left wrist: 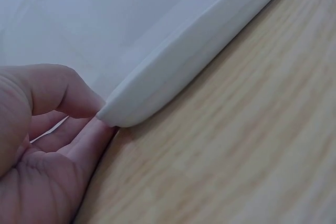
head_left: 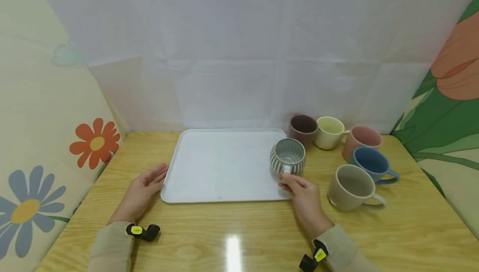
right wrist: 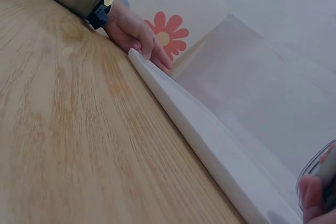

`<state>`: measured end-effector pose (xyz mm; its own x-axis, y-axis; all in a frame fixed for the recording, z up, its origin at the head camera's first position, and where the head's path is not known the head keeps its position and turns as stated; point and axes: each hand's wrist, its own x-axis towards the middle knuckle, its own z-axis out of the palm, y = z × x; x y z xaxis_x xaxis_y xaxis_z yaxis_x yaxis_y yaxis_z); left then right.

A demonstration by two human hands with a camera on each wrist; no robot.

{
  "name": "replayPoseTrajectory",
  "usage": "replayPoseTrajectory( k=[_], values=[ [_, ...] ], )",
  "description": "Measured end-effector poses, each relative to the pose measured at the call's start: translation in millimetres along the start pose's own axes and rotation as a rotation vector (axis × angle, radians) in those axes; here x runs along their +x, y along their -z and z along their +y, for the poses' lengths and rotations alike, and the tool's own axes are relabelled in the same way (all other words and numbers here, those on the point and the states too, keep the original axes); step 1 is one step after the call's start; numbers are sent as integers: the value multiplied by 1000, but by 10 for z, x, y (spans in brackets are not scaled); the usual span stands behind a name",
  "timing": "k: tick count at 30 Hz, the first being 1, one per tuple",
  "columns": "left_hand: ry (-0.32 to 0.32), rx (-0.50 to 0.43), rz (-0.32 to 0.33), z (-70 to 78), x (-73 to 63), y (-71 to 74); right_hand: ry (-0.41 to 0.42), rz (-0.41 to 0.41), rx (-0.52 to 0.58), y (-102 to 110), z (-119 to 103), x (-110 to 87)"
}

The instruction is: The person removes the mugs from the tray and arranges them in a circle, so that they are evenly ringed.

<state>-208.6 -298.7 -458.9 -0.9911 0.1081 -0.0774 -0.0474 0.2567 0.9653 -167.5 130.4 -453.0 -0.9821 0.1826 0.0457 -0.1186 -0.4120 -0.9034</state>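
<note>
My right hand (head_left: 304, 199) pinches the handle of a grey-and-white striped mug (head_left: 277, 161). The mug is upright over the right side of a white tray (head_left: 224, 166); whether it touches the tray I cannot tell. In the right wrist view, part of the mug's rim (right wrist: 310, 167) shows beside my fingers (right wrist: 313, 192). My left hand (head_left: 140, 191) rests at the tray's left edge with its fingers fairly straight. The left wrist view shows its thumb and fingers touching the tray corner (left wrist: 136, 103).
Right of the tray stand several mugs: dark brown (head_left: 304, 132), pale yellow-green (head_left: 325, 141), pink (head_left: 351, 143), blue (head_left: 363, 161) and beige (head_left: 342, 199). They sit close together on the wooden table (head_left: 194, 234). A white cloth (head_left: 224, 89) hangs behind, with floral cloth at both sides.
</note>
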Motion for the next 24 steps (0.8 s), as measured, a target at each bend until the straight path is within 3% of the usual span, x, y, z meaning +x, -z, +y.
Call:
replayPoseTrajectory(
  k=[8,17,24],
  values=[
    [7,0,7,7,1,-7,17,50,2,105,-82,6],
    [1,-2,18,16,7,-22,27,207,56,136,-87,-2],
    [-3,-7,21,7,0,-24,38,269,100,161,-58,4]
  ],
)
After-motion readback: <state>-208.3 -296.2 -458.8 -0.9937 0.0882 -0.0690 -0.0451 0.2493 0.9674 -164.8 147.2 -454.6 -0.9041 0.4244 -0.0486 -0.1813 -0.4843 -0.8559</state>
